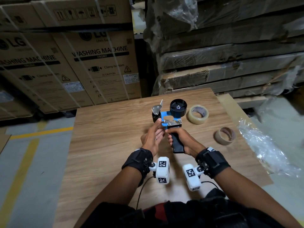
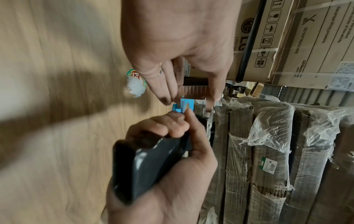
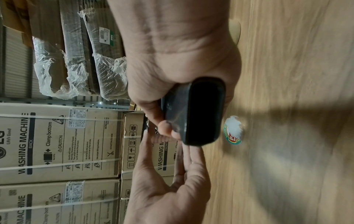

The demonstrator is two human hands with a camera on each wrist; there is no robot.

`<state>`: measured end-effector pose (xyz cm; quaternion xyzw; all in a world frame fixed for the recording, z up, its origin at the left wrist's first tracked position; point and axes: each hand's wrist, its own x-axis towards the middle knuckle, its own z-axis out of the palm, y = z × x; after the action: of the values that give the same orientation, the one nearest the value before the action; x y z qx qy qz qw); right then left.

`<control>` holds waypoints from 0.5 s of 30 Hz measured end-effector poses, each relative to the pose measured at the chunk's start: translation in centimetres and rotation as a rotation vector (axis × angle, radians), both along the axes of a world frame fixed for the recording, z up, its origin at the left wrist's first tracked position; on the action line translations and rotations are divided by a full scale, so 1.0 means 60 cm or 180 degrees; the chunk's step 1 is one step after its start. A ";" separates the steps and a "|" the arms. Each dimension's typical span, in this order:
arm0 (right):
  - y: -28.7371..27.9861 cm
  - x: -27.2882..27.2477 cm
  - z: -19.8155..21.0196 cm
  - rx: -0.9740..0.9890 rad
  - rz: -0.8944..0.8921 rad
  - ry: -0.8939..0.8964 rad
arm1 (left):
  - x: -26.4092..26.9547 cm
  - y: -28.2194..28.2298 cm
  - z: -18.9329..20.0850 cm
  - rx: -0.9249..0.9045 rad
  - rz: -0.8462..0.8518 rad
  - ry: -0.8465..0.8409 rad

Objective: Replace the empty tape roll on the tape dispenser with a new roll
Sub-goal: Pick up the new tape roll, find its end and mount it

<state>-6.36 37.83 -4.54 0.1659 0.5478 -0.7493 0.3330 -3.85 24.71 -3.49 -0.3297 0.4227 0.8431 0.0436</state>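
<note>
Right hand [image 1: 178,139] wraps the tape dispenser [image 1: 169,117] handle; left hand [image 1: 153,137], fingers straight, touches its frame. Its hub [image 1: 178,106] is bare; new roll [image 1: 198,114] lies just right of it.

Right hand [image 2: 168,174] grips dispenser handle [image 2: 145,165]; left hand [image 2: 178,45] fingers touch blue frame [image 2: 184,104].

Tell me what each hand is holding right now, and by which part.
The right hand grips the tape dispenser by its black handle. The left hand holds nothing; its straight fingers touch the dispenser's front.

Strapped washing machine cartons [image 1: 69,63] behind the table [image 1: 102,145]; plastic-wrapped, seemingly flat cardboard packs [image 1: 230,66] beside them
</note>
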 end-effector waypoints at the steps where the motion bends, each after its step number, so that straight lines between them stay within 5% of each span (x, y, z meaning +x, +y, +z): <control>1: -0.003 0.001 0.000 -0.0036 -0.0043 0.0016 | 0.005 0.003 -0.002 0.0031 0.0045 -0.0002; 15: -0.011 0.012 -0.016 -0.0152 -0.0170 0.0092 | 0.016 -0.011 -0.026 0.0042 -0.0233 -0.0017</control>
<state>-5.65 37.19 -5.50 0.1617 0.5299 -0.7731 0.3088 -2.90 24.04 -5.03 -0.3159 0.4288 0.8428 0.0776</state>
